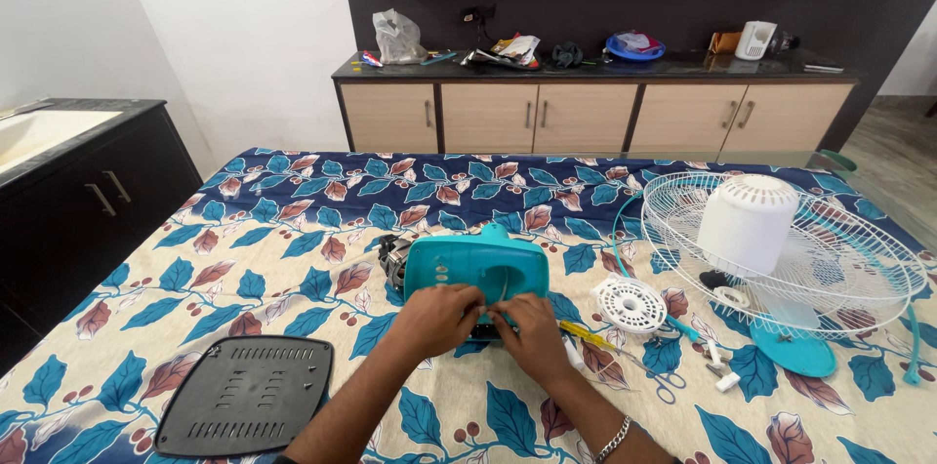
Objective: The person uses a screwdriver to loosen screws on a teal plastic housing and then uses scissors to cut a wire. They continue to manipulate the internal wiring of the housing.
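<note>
A table (293, 230) draped in a cream cloth printed with blue and rust leaves carries, towards its right edge, a round white wire fan guard (859, 269) with a white ribbed plastic cap (747, 222) resting on it. Near the front edge's middle sits the boxy teal plastic fan housing (475, 267), its dark motor (393, 257) showing at the left. The left hand (436, 318) and right hand (532, 329) pinch closed at its lower front edge, between a flat black vented panel (246, 394) and a small white slotted disc (630, 303).
</note>
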